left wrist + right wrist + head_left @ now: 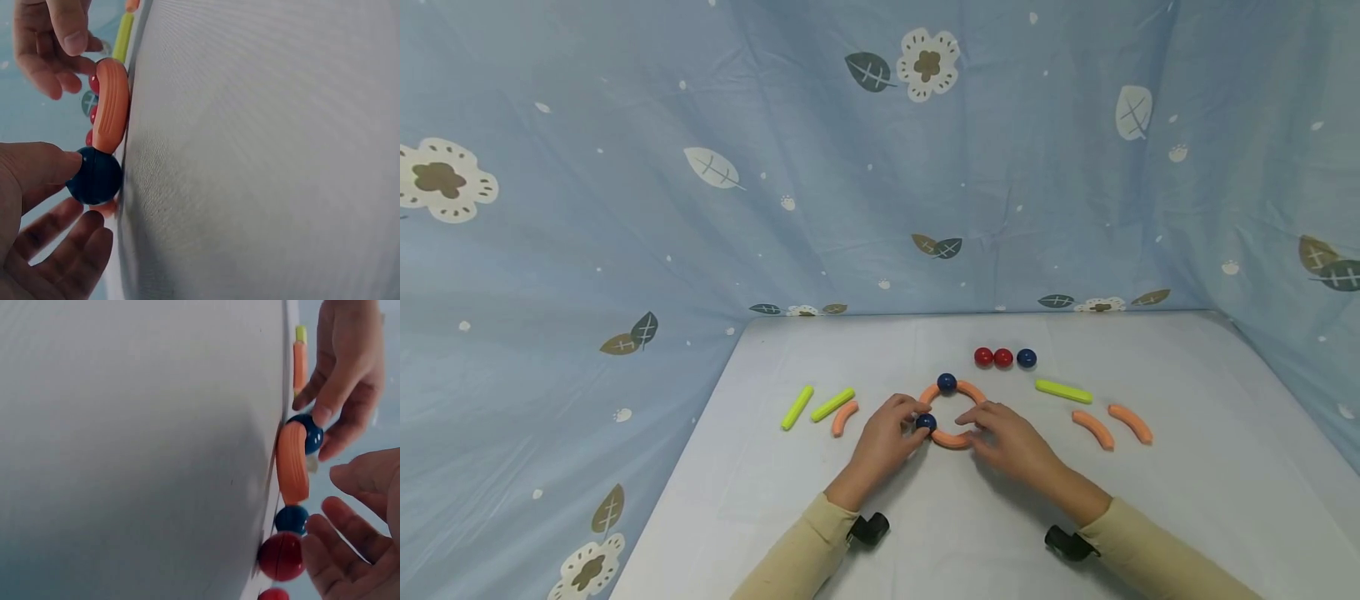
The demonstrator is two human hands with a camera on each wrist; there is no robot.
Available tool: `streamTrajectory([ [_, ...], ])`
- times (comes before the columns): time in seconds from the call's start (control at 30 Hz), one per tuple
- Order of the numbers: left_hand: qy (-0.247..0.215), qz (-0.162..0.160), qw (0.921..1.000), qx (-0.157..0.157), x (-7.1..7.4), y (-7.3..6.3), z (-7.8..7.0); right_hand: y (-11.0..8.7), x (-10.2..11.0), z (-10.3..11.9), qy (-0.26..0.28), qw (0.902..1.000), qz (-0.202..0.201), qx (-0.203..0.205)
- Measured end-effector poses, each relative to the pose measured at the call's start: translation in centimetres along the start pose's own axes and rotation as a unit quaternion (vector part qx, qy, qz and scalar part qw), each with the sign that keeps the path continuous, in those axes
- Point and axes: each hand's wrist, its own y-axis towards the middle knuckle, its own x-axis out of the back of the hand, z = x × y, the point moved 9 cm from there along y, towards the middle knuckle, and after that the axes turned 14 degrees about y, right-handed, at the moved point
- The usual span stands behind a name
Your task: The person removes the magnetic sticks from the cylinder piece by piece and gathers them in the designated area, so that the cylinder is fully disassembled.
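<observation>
My left hand point(882, 437) pinches a dark blue ball point(927, 423) between thumb and fingers, at the left of a ring of curved orange rods. From that ball the lower orange rod point(951, 440) runs right, touching it in the left wrist view. A second blue ball point(947, 382) sits at the ring's top, between an upper left rod point(929, 394) and an upper right rod point(972, 391). Beside the ring's right side is my right hand point(1011, 442), thumb and fingers apart, near the lower rod's end. In the right wrist view nothing lies between its fingers point(350, 525).
Behind the ring stand two red balls point(983, 357) and another blue ball point(1027, 358). Two green rods point(797, 407) and a short orange rod point(845, 418) lie left. To the right are a green rod point(1063, 392) and two curved orange rods point(1093, 430) on the white table point(970, 533).
</observation>
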Motion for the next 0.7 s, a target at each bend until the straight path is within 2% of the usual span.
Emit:
streamTrajectory([
  [0.3,-0.017,-0.002,0.9998,-0.005,-0.1,0.1,0.2,0.4,-2.2,1.1,-0.046,0.9975,0.046,0.029],
  [0.53,-0.023,-0.003,0.9997,-0.007,-0.2,0.2,0.3,0.7,-3.2,1.1,-0.074,0.9953,0.062,0.012],
  [0.7,-0.022,-0.004,0.9997,-0.009,-0.2,0.3,0.4,0.9,-3.5,1.0,-0.075,0.9947,0.07,0.007],
])
